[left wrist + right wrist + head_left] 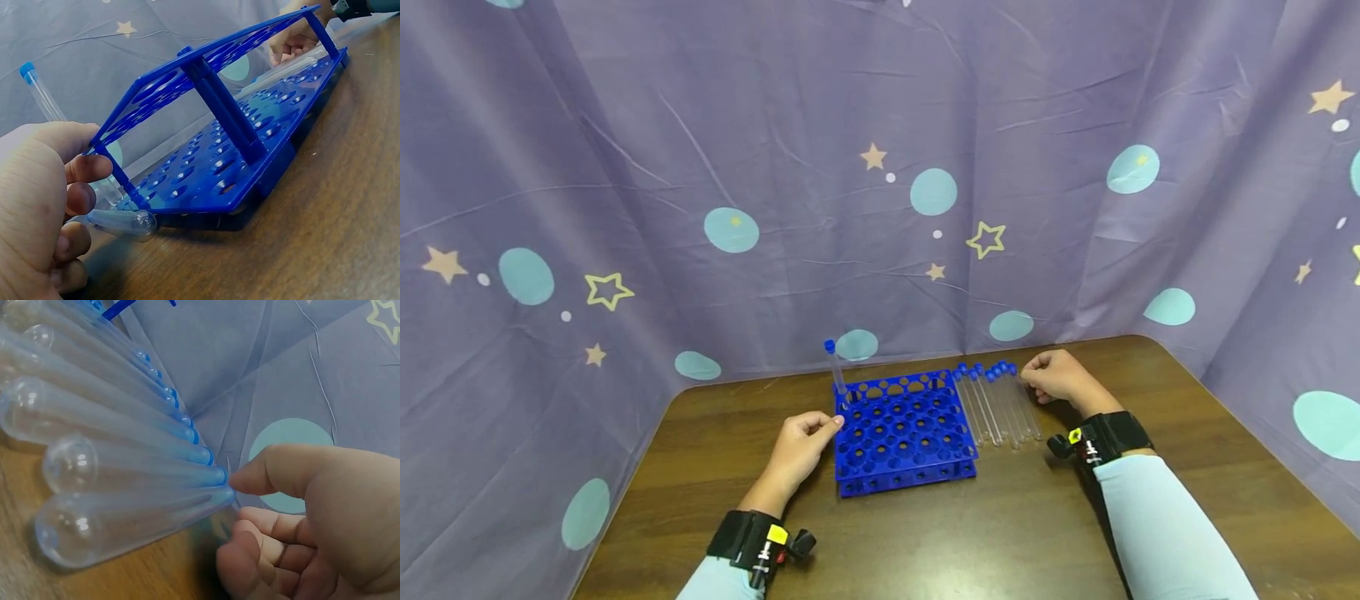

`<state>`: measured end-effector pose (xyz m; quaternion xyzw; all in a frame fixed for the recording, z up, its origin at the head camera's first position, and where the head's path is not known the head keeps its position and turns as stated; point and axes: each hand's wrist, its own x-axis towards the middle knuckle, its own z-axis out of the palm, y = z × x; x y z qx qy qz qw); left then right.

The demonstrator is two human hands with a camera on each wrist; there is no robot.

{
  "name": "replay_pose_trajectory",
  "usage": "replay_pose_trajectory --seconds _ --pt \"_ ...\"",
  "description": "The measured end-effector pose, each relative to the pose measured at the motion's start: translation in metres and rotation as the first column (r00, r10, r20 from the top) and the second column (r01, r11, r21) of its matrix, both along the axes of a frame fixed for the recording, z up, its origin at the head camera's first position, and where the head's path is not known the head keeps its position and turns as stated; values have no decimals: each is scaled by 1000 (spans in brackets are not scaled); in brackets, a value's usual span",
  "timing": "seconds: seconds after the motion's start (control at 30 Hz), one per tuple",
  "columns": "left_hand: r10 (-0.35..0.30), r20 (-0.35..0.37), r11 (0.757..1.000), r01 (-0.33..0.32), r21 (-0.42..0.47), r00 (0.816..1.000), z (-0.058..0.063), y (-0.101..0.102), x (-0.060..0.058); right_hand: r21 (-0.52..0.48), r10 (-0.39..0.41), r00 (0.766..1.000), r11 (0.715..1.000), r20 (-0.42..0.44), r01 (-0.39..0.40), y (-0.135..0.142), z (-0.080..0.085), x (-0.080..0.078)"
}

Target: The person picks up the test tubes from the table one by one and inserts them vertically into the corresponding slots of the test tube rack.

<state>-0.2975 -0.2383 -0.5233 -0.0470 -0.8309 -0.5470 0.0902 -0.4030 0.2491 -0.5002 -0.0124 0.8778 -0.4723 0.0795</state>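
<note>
A blue test tube rack (902, 429) stands on the table with one blue-capped test tube (837, 371) upright at its back left corner. My left hand (801, 442) pinches the rack's left edge between thumb and forefinger. Under that hand, the left wrist view shows the rounded end of a clear tube (128, 222) beside the rack, partly hidden by the curled fingers. To the rack's right lie several capped test tubes (1003, 408) in a row, caps toward the curtain. My right hand (1056, 375) is at the rightmost caps, thumb tip right beside them, fingers loosely bent below.
The brown wooden table (910, 542) ends at the back against a purple curtain (820, 208) printed with stars and teal spots. A black strap with a small camera (1105, 437) sits on my right wrist, another (752, 542) on my left.
</note>
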Motion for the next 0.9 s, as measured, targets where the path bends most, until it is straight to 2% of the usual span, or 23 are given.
replay_pose_trajectory --seconds 0.2,0.47,0.6,0.9 --pt "4 -16 1000 -4 -4 1000 0 0 -1 12 9 1000 1000 14 -9 -4 1 1" --pt "14 -13 1000 -14 -9 1000 1 -2 -2 54 26 999 998 -21 -24 -8 1 -1" --pt "10 -17 1000 -11 -10 1000 0 -1 -2 44 24 1000 999 -10 -23 -6 0 0" --pt "11 -4 1000 -11 1 1000 -2 0 0 52 -21 999 998 -29 22 -6 -4 1"
